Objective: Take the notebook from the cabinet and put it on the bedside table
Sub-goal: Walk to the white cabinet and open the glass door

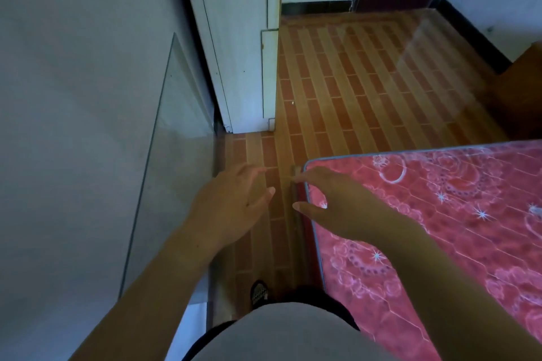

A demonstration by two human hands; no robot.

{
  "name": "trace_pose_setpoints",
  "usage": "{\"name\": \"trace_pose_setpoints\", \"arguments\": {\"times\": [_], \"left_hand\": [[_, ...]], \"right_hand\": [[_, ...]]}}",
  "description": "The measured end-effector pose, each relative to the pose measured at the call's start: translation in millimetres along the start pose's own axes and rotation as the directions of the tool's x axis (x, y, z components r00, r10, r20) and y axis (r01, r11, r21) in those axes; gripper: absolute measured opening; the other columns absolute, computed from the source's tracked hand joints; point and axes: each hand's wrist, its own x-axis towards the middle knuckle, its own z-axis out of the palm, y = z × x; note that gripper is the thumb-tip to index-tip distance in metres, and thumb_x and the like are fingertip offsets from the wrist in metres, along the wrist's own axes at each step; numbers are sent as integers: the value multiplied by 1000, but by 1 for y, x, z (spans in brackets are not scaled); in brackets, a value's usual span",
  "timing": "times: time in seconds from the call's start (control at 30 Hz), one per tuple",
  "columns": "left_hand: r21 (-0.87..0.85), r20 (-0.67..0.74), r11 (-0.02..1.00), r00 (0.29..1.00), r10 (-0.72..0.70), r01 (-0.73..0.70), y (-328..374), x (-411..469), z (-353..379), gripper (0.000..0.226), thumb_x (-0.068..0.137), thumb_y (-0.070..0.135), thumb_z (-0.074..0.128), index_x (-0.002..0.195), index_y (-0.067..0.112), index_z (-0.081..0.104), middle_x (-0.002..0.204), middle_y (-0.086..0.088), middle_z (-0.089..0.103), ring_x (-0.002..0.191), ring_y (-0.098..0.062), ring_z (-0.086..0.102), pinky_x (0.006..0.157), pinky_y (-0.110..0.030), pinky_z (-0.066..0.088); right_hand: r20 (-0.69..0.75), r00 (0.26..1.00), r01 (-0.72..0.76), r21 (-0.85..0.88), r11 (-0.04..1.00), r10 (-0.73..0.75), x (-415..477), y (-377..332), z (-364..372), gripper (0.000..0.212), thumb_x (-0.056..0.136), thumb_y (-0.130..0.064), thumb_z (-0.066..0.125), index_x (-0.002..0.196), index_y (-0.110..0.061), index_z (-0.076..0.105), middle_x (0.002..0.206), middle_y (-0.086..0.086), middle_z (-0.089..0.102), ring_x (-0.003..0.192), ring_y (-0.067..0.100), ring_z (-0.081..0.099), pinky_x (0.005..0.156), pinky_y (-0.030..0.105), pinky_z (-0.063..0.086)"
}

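My left hand [231,202] and right hand [331,202] hover with fingers [305,177] loosely spread, gripping nothing. Below lies striped floor [352,82]; the pink mattress [440,214] is right, a glass pane [164,155] left, a white cabinet [234,38] ahead. I can't see the notebook.

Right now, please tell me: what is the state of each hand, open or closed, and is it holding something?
Left hand: open, fingers spread, holding nothing.
Right hand: open, fingers loosely curved, holding nothing.
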Motion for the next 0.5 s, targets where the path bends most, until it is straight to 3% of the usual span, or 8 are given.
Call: {"name": "trace_pose_setpoints", "arguments": {"times": [0.2,0.3,0.4,0.5], "left_hand": [[-35,45,999,999,4,-2,-24,84,-34,50,89,52,38,133,30,38,141,7,41,125,-13,43,104,-38,38],[-41,38,999,999,10,-9,-39,132,-49,47,90,48,40,132,27,39,137,6,44,120,-11,46,100,-33,40],[-37,-3,999,1000,22,-22,-50,190,-62,45,90,45,43,131,26,41,133,5,46,112,-12,50,94,-31,41],[-37,-21,999,999,33,-34,-50,254,-77,45,90,46,43,131,27,41,133,6,46,115,-12,48,94,-29,40]], "right_hand": [[13,999,-32,33,999,32,87,18,-21,46,89,-34,56,132,-28,44,141,-7,44,127,12,42,95,18,28],[39,998,-57,48,997,55,140,33,-36,45,88,-34,57,131,-26,45,138,-5,47,124,16,45,100,25,35],[16,998,-65,84,994,64,198,49,-58,45,88,-32,57,131,-29,45,136,-5,49,118,13,48,92,21,38],[17,1000,-27,91,996,26,253,65,-94,36,90,-26,55,126,-27,50,129,-4,54,110,8,50,71,3,35]]}}
